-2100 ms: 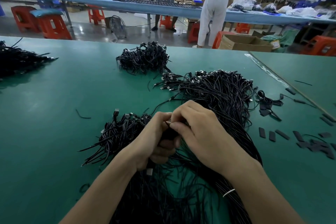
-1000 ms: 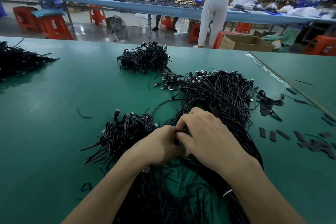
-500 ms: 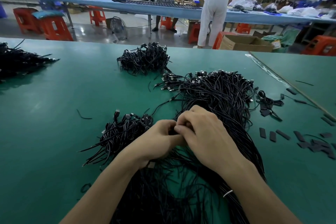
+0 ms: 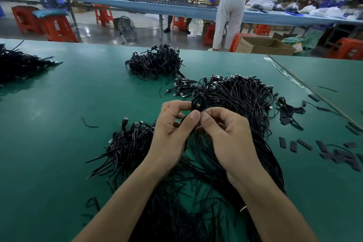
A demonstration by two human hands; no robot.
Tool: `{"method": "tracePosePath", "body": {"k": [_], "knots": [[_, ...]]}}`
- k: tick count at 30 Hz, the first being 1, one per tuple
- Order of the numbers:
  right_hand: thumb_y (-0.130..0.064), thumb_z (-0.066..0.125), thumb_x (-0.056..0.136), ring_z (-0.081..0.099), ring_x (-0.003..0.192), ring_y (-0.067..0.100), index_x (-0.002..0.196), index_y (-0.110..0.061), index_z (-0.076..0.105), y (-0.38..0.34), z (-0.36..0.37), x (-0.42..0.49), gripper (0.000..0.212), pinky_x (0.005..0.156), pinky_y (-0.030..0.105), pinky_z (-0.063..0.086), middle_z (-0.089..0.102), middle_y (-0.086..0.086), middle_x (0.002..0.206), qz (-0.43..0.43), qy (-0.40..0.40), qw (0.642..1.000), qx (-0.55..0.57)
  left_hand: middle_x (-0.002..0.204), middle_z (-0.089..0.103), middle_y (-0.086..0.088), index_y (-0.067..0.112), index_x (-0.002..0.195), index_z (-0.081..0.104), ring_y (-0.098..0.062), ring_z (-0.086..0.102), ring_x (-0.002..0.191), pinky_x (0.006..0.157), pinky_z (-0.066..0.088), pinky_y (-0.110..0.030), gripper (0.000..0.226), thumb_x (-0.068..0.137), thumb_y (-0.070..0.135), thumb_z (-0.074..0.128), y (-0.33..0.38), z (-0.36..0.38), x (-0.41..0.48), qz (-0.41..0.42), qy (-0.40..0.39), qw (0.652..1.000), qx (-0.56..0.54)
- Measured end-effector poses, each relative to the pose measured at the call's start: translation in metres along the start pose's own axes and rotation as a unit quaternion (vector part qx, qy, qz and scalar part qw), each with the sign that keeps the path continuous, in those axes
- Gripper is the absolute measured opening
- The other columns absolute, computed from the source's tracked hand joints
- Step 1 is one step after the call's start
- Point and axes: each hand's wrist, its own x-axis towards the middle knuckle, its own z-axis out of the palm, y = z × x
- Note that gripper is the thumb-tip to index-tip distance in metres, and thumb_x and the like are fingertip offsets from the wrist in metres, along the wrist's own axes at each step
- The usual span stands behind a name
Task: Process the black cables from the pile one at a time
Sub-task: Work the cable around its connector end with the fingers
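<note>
A big pile of loose black cables [image 4: 241, 100] spreads over the green table [image 4: 59, 116] in front of me, its strands running toward the near edge. Above it I hold one coiled black cable [image 4: 197, 103] between both hands. My left hand [image 4: 172, 129] pinches the coil with thumb and fingers curled round it. My right hand [image 4: 224, 131] pinches the same coil from the right, thumb against my left thumb. A smaller heap of bundled cables [image 4: 127, 143] lies just left of my left hand.
Another bundled heap [image 4: 155, 63] sits farther back, and a dark cable pile [image 4: 21, 65] lies at the far left. Short black sleeve pieces [image 4: 334, 153] are scattered on the right. A table seam [image 4: 310, 88] runs diagonally at right. People work at a blue bench [image 4: 157, 8] behind.
Both hands have lifted off the pile and turned, so the coiled cable now shows above my fingertips; earlier it was hidden inside my closed hands.
</note>
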Motion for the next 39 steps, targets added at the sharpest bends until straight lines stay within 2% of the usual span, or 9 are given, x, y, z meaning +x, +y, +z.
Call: {"method": "tracePosePath", "body": {"k": [3,7,12,16,20,24,29,36,39], "knots": [[-0.018,0.064,0.095,0.064,0.071,0.01,0.081,-0.019,0.071,0.002,-0.002,0.0,0.015,0.054,0.017,0.047,0.068,-0.008,0.07,0.079,-0.025,0.994,0.068,0.086,0.042,0.006,0.037,0.101,0.067,0.003,0.043,0.076,0.072,0.038,-0.012,0.016,0.086,0.041,0.066,0.001,-0.01,0.003,0.053,0.008,0.988,0.142],[-0.017,0.066,0.093,0.065,0.068,0.009,0.079,-0.017,0.071,0.004,-0.003,0.004,0.015,0.052,0.019,0.042,0.068,-0.005,0.073,0.147,-0.052,0.98,0.124,0.063,0.049,0.014,0.03,0.103,0.072,-0.001,0.041,0.057,0.057,0.034,-0.013,0.021,0.084,0.034,0.065,0.002,-0.019,0.005,0.054,-0.026,0.988,0.142],[-0.021,0.072,0.08,0.061,0.058,0.008,0.066,-0.02,0.072,0.003,-0.007,0.009,0.014,0.052,0.02,0.04,0.063,-0.008,0.059,0.196,-0.069,0.963,0.173,0.093,0.074,0.016,0.035,0.103,0.074,-0.001,0.065,0.085,0.074,0.051,-0.016,0.025,0.096,0.014,0.062,0.006,-0.027,0.005,0.041,-0.068,0.988,0.134],[-0.018,0.069,0.087,0.062,0.059,0.006,0.081,-0.013,0.072,0.003,-0.009,0.01,0.009,0.052,0.019,0.04,0.066,-0.005,0.065,0.185,-0.074,0.967,0.157,0.103,0.075,0.006,0.027,0.095,0.078,-0.012,0.068,0.103,0.08,0.054,-0.022,0.042,0.095,0.018,0.037,0.011,-0.024,0.005,0.017,-0.076,0.995,0.056],[-0.018,0.069,0.09,0.06,0.061,0.005,0.077,-0.014,0.073,0.005,-0.008,0.008,0.014,0.051,0.015,0.043,0.067,-0.003,0.067,0.158,-0.073,0.978,0.114,0.093,0.071,0.004,0.021,0.084,0.069,-0.008,0.068,0.09,0.072,0.054,-0.019,0.009,0.089,0.03,0.069,0.009,-0.018,0.006,0.034,-0.062,0.995,0.066],[-0.018,0.068,0.092,0.058,0.062,0.002,0.076,-0.014,0.073,0.007,-0.008,0.007,0.017,0.052,0.011,0.042,0.066,-0.003,0.069,0.111,-0.052,0.991,0.054,0.106,0.073,-0.001,0.025,0.101,0.049,-0.015,0.068,0.095,0.07,0.052,-0.021,0.039,0.081,0.006,0.077,0.002,-0.022,0.006,0.033,-0.067,0.996,0.041],[-0.017,0.066,0.094,0.058,0.065,0.002,0.078,-0.014,0.072,0.006,-0.006,0.004,0.017,0.054,0.01,0.043,0.068,0.003,0.073,0.066,-0.054,0.996,0.027,0.096,0.07,0.008,0.038,0.098,0.043,-0.009,0.059,0.076,0.061,0.043,-0.019,0.052,0.074,0.012,0.081,0.0,-0.021,0.004,0.074,-0.013,0.994,0.084],[-0.013,0.062,0.095,0.059,0.064,-0.003,0.081,-0.016,0.071,0.001,-0.011,0.009,0.017,0.063,0.012,0.047,0.067,-0.011,0.067,-0.024,-0.077,0.997,0.014,0.074,0.066,0.006,0.033,0.091,0.058,-0.012,0.061,0.058,0.049,0.049,-0.024,0.02,0.085,0.047,0.07,0.0,-0.015,0.001,0.093,0.042,0.979,0.178],[-0.012,0.064,0.095,0.061,0.069,-0.001,0.08,-0.019,0.072,0.003,-0.01,0.009,0.018,0.068,0.016,0.05,0.068,-0.012,0.07,-0.05,-0.088,0.995,-0.016,0.067,0.068,0.005,0.021,0.087,0.067,-0.01,0.064,0.056,0.053,0.052,-0.022,0.012,0.096,0.015,0.063,-0.004,-0.013,0.0,0.064,-0.007,0.991,0.121]]}}
